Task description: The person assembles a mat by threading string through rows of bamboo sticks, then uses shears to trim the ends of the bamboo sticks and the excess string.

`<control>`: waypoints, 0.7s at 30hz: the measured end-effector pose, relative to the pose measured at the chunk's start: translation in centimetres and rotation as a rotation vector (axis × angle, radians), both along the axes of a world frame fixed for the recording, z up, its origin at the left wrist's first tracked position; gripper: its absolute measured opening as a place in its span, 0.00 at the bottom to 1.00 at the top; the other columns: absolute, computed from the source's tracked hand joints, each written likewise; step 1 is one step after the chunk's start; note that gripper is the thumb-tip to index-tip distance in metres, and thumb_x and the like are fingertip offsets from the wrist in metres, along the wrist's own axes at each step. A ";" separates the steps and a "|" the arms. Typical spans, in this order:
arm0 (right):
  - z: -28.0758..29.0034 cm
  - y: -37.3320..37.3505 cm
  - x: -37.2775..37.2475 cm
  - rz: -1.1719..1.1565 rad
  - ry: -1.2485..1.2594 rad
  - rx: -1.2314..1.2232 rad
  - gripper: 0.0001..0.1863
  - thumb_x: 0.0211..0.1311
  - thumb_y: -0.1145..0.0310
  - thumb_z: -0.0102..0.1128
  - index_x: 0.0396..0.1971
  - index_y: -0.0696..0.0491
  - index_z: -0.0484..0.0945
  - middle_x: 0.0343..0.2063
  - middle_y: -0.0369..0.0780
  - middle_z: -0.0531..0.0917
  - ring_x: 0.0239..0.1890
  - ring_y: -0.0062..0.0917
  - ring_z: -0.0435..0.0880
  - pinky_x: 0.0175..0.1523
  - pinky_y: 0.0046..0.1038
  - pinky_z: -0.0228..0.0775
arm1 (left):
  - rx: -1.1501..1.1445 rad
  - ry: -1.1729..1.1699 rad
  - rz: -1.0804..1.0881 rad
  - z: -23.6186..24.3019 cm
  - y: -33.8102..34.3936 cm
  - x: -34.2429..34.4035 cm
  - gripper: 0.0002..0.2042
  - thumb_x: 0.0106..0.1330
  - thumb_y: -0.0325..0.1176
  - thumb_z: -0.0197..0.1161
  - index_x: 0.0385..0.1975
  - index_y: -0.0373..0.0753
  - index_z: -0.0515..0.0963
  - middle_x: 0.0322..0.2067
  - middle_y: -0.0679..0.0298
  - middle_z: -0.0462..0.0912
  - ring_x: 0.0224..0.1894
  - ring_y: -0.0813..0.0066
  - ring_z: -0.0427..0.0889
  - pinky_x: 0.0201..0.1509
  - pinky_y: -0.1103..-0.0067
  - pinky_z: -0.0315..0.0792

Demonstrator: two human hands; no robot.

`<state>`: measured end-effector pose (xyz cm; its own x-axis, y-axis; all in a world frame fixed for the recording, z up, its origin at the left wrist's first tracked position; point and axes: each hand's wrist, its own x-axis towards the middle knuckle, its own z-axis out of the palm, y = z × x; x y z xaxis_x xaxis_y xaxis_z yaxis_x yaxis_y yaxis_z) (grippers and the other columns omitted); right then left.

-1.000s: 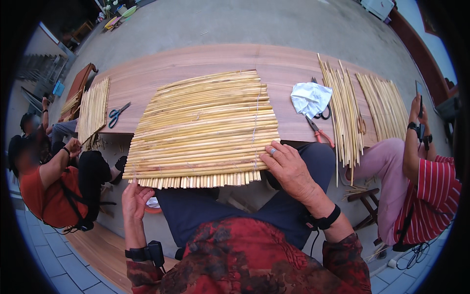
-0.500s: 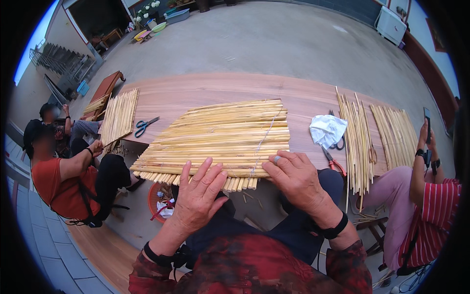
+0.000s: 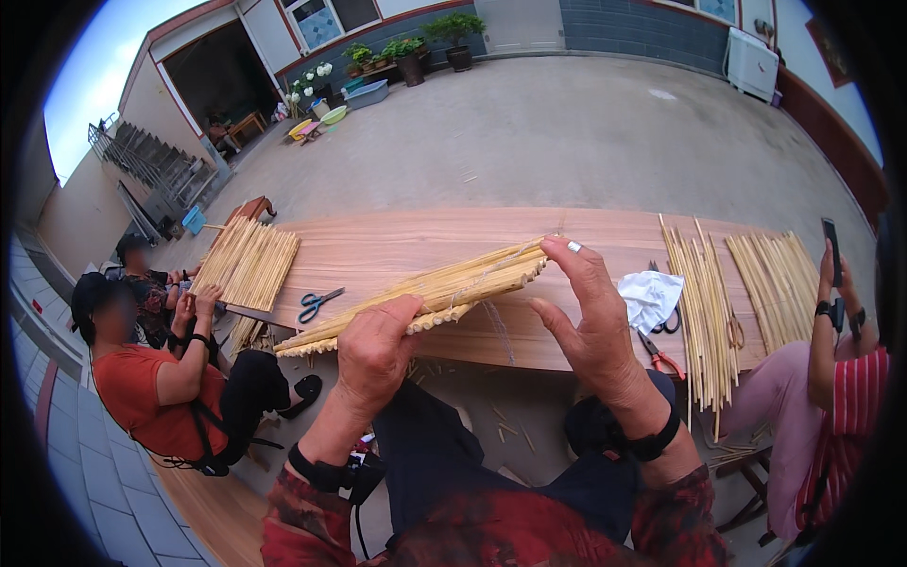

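Note:
A mat of straw-coloured reeds (image 3: 444, 288) tied with pale string is doubled over and raised at a slant by the table's near edge, its cut ends toward me. My left hand (image 3: 373, 354) is closed around its near edge, left of centre. My right hand (image 3: 590, 331) has thumb and fingers apart, with the ringed upper finger touching the mat's right end. Loose string hangs beneath the mat. Blue-handled scissors (image 3: 318, 304) lie to the left on the wooden table (image 3: 491, 225); a white cloth (image 3: 647, 293) and red-handled pliers (image 3: 661, 357) lie to the right.
Reed mats (image 3: 248, 265) (image 3: 767, 283) lie at both sides, with long loose reeds (image 3: 697, 321) at right. Seated people (image 3: 156, 378) (image 3: 841, 397) work at left and hold a phone at right. Potted plants (image 3: 409, 57) and basins (image 3: 333, 115) stand across the yard.
The mat has been lifted and doubled over into a narrow slanted bundle. My left hand has closed on its edge, my right hand has risen to its right end, and the view has tipped up.

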<state>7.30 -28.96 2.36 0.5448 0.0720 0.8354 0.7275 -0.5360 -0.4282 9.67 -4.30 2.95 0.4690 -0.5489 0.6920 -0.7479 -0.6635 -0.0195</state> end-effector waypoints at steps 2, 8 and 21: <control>0.0 0.0 -0.5 -0.101 -0.011 0.126 0.25 0.47 0.79 0.61 0.49 0.56 0.68 0.43 0.48 0.74 0.47 0.42 0.73 0.51 0.34 0.66 | -0.177 0.024 0.011 0.8 0.8 0.8 0.18 0.47 0.23 0.64 0.41 0.35 0.73 0.33 0.55 0.79 0.35 0.58 0.79 0.37 0.71 0.72; -3.8 1.6 -0.8 0.091 0.234 0.090 0.21 0.50 0.80 0.56 0.48 0.55 0.70 0.43 0.48 0.74 0.47 0.40 0.73 0.49 0.31 0.68 | -0.620 0.122 0.105 3.4 2.2 1.0 0.08 0.65 0.30 0.55 0.39 0.33 0.73 0.29 0.61 0.79 0.31 0.79 0.75 0.35 0.84 0.68; -3.4 3.3 -0.1 0.133 0.204 0.011 0.17 0.52 0.81 0.56 0.45 0.56 0.72 0.38 0.46 0.76 0.38 0.36 0.77 0.44 0.28 0.70 | -1.341 0.345 -0.345 3.7 1.3 1.1 0.09 0.67 0.31 0.51 0.38 0.31 0.73 0.33 0.69 0.77 0.35 0.88 0.70 0.42 0.87 0.67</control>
<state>7.18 -25.64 -1.03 0.6885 0.1463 0.7104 0.6895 -0.4356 -0.5786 10.74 -2.98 6.65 0.6977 0.2995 0.6508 -0.7110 0.1788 0.6800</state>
